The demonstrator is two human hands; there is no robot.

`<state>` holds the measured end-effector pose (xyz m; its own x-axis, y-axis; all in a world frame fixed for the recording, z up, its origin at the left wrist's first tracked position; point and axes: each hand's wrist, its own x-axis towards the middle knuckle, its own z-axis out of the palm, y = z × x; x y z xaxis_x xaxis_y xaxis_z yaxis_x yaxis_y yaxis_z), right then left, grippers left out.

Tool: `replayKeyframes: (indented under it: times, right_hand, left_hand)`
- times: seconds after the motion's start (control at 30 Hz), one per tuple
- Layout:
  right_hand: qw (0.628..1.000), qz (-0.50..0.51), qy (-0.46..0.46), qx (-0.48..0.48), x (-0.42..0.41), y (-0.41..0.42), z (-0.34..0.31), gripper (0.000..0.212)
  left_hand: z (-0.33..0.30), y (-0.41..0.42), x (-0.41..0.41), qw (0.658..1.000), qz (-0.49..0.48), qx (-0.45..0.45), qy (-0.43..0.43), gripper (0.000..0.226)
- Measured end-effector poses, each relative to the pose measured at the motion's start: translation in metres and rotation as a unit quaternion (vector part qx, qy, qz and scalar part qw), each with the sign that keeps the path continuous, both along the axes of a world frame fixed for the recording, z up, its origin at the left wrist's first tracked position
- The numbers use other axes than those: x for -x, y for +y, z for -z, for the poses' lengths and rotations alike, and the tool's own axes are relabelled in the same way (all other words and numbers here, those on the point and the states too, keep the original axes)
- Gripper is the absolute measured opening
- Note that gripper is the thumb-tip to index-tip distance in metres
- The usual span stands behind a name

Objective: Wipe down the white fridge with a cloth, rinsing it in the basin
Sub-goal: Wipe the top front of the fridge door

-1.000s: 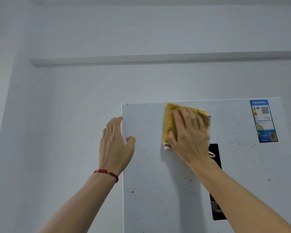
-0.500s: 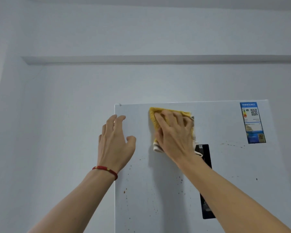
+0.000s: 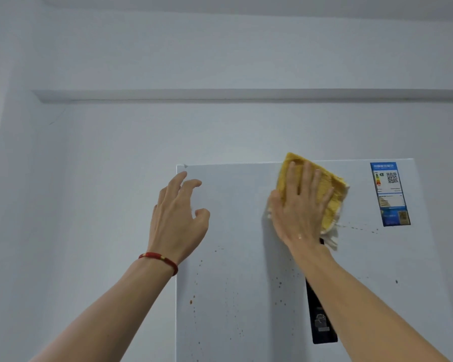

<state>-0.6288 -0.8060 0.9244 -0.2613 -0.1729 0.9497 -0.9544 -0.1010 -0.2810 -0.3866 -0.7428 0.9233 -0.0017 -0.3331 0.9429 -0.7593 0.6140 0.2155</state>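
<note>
Two hands: both raised at the fridge (image 3: 246, 257) front.
Left hand (image 3: 177, 218): at 9 o'clock, fingers loosely spread, holding nothing, likely steadying.
Right hand (image 3: 300, 205): flat fingers press the yellow cloth (image 3: 330, 202) near the top edge, at 1 o'clock.
Hidden: black panel (image 3: 321, 320) partly behind the forearm; basin unseen; label (image 3: 390, 194) unreadable.

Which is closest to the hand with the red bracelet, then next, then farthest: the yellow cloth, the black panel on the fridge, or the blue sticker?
From the left hand:
1. Yellow cloth, to its right near the fridge top, under the right hand.
2. Black panel, lower right, partly behind the right arm.
3. Blue sticker, far right, by the fridge's top corner.
</note>
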Motion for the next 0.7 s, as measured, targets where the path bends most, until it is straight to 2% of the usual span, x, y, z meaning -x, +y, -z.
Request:
replayKeyframes:
  times: [0.07,0.17,0.23,0.33,0.43,0.57,0.7]
  right_hand:
    - [0.994,-0.018,0.105,-0.017,-0.021,-0.003,0.003,0.069]
    - [0.950,-0.047,0.306,-0.034,-0.027,0.001,0.008,0.068]
    - [0.940,-0.051,0.335,-0.040,0.000,0.003,0.004,0.069]
    - [0.970,-0.042,0.235,-0.039,0.065,0.004,0.007,0.072]
    - [0.990,-0.029,0.129,-0.047,0.136,0.005,0.012,0.073]
    - [0.996,-0.052,-0.009,-0.066,0.206,0.006,0.001,0.071]
    - [0.988,-0.051,-0.145,-0.031,0.231,-0.001,0.010,0.070]
  left_hand:
    - [-0.010,-0.005,0.010,1.000,0.002,0.006,-0.012,0.055]
    - [-0.021,-0.011,0.041,1.000,0.022,0.010,-0.018,0.055]
    - [-0.022,-0.013,0.066,0.998,0.035,0.025,-0.035,0.056]
    - [-0.018,-0.014,0.098,0.994,0.047,0.061,-0.075,0.063]
    - [-0.020,-0.018,0.120,0.993,0.042,0.060,-0.094,0.064]
    - [-0.014,-0.023,0.142,0.993,0.036,0.045,-0.099,0.063]
    - [-0.001,-0.020,0.143,0.994,0.020,0.054,-0.093,0.062]
